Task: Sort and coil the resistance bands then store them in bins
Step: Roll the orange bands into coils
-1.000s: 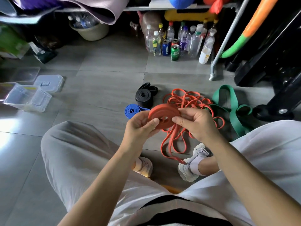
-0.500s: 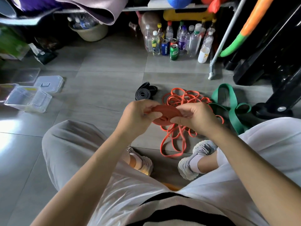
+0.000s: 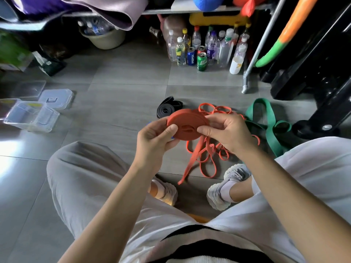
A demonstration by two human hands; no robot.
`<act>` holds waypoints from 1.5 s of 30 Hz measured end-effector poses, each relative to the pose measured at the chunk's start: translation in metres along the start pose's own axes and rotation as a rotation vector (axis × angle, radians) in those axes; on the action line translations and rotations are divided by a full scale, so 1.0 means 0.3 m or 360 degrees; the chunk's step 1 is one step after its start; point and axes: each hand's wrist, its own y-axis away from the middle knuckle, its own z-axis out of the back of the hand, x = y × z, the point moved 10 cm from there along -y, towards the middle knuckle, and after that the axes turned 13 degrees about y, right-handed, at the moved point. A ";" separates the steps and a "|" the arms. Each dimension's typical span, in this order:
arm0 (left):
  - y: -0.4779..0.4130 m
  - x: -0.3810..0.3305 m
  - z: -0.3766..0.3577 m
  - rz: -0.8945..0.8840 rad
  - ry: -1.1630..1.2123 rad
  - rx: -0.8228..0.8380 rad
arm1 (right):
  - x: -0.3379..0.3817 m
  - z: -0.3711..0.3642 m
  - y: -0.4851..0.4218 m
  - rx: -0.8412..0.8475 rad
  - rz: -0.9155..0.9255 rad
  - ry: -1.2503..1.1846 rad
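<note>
Tilted up since before, the coil (image 3: 186, 118) shows its flat face; left hand (image 3: 153, 137) and right hand (image 3: 228, 131) pinch it, likely keeping turns tight.

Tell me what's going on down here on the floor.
A seated person is winding an orange band into a flat coil, pinching it between the left hand and right hand. Its loose tail hangs down to the floor, not yet wound. Beyond the hands a black band lies bundled. A green band lies loose to the right, and the clear bins stand off to the left.
</note>
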 end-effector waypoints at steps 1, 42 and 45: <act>-0.002 0.024 0.000 0.0058 0.0122 0.0003 | -0.019 -0.005 0.006 -0.0022 -0.0034 -0.0077; -0.083 -0.003 -0.068 0.0083 -0.0227 0.0131 | -0.057 0.027 -0.068 0.0029 -0.0057 0.0064; -0.116 -0.049 -0.068 -0.0012 -0.1153 0.0204 | -0.061 0.033 -0.051 0.0062 -0.0104 0.0322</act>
